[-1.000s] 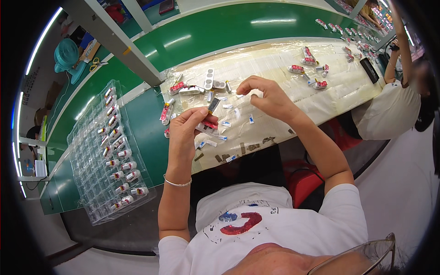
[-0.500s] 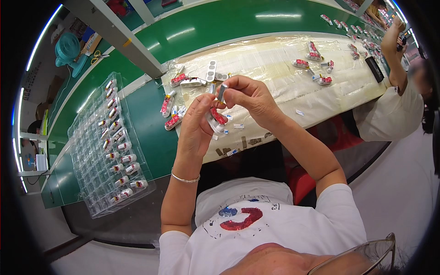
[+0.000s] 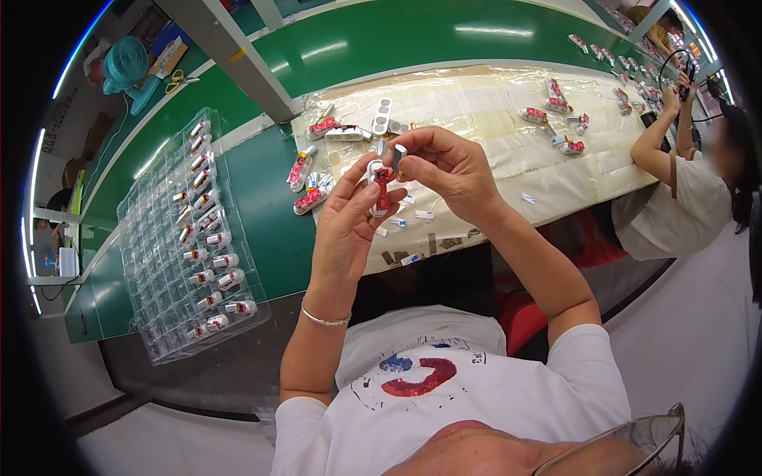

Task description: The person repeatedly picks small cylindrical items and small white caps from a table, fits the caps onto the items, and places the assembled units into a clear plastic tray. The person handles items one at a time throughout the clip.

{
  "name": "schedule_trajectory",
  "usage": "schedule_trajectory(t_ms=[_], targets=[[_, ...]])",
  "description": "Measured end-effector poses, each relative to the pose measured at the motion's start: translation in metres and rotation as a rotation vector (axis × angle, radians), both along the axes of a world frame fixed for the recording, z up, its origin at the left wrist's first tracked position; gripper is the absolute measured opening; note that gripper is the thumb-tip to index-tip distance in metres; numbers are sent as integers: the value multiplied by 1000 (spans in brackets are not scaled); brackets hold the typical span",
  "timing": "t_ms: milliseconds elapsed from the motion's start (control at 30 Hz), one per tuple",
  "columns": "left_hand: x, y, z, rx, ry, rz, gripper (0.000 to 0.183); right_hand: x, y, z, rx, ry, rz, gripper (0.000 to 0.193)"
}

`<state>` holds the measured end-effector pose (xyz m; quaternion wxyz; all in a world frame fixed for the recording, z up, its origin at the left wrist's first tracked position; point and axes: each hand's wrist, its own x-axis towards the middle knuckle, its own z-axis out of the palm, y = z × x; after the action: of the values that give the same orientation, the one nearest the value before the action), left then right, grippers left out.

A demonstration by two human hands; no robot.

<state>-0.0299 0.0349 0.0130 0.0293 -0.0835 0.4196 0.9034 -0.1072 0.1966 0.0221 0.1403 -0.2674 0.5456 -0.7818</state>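
My left hand (image 3: 343,218) holds a white plastic housing, upright, with a red circuit board (image 3: 382,189) set in it. Thumb and fingers of my right hand (image 3: 456,176) pinch a small silver battery cell (image 3: 398,157) at the top right of the board. Whether a wire joins cell and board is too small to tell. Left of my hands lie more white housings with red boards (image 3: 300,170), and behind them a white housing with round grey discs (image 3: 383,116). Small white and blue sticker pieces (image 3: 425,214) are scattered beside my left hand.
A clear plastic tray (image 3: 159,262) with several part-filled pockets lies at the left. Pale sheeting (image 3: 468,111) covers the green table (image 3: 413,47); more boards (image 3: 556,103) lie on it. A metal post (image 3: 230,59) rises behind. A co-worker (image 3: 675,174) sits at the right, holding a black device.
The housing has turned upright, its red board now facing up toward me. The silver cell has shifted to the board's right side. At the right, the co-worker's arm has come down and inward.
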Motion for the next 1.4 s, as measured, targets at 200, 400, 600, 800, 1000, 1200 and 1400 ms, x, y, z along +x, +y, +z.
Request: schedule_trajectory(t_ms=[200, 400, 600, 800, 1000, 1200, 1400], targets=[[4, -6, -4, -40, -12, 17, 36, 1, 8, 7, 206, 241, -6, 29], [10, 7, 14, -206, 128, 52, 38, 4, 6, 6, -10, 7, -27, 28], [9, 12, 10, -405, 250, 229, 32, 10, 7, 11, 72, -43, -110, 25], [10, 16, 0, -594, 299, 305, 26, 12, 11, 13, 377, 504, -246, 19], [11, 18, 2, -570, 307, 303, 31, 9, 6, 12, 387, 762, -313, 20], [14, 17, 3, -552, 265, 288, 31, 14, 6, 12, 422, 856, -346, 21], [15, 16, 7, -555, 273, 267, 33, 14, 6, 14, 410, 899, -362, 21]])
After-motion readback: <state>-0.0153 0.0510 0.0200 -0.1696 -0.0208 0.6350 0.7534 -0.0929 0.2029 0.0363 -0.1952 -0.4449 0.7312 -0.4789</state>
